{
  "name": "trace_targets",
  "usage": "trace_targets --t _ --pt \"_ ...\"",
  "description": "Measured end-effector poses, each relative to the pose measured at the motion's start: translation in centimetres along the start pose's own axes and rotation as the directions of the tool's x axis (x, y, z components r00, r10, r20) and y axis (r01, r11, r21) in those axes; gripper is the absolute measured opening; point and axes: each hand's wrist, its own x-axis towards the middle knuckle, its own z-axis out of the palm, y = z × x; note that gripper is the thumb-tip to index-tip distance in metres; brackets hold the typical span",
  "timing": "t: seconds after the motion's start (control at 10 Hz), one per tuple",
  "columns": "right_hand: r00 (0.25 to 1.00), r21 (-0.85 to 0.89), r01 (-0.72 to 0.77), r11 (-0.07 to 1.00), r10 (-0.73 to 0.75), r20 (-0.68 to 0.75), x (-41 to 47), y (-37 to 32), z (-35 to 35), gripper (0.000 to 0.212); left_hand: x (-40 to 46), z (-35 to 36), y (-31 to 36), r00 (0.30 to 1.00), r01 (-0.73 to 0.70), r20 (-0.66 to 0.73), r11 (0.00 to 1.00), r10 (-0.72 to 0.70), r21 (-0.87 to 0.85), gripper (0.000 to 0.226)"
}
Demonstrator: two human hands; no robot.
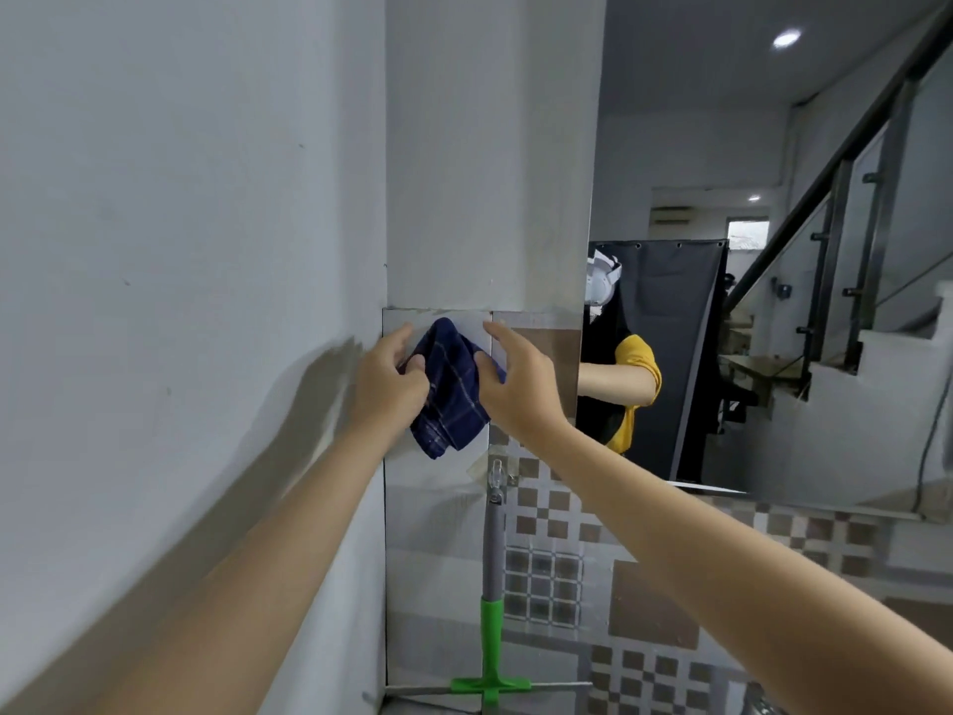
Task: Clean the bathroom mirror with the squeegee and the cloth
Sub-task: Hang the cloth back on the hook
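left hand [387, 387] gripping cloth [455, 399], squeegee [491, 645] hanging below

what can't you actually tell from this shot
Head view:
- Right hand: its own back hides whether its fingers grip the cloth.
- Mirror: right side cut off by the frame edge.
- Squeegee: the hook is blurred, so how it hangs is unclear.

text: none legible | labels: none | brands: none | numbers: none | signs: none
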Motion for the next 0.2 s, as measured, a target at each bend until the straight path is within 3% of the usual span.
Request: trace_targets --t 0.1,0.2 --pt "0.935 0.12 0.24 0.963 -0.196 -0.294 -8.2 -3.8 -5.2 0.033 -5.4 -0.4 2.8 0.994 -0.075 -0.088 0.985 0.062 -0.156 0.036" --pt "0.873 0.137 0.292 0.947 -0.205 -0.442 -3.2 5.2 -7.9 0.03 -16.3 -1.3 2.5 0.98 -0.184 -0.114 0.958 0.162 -0.219 0.031"
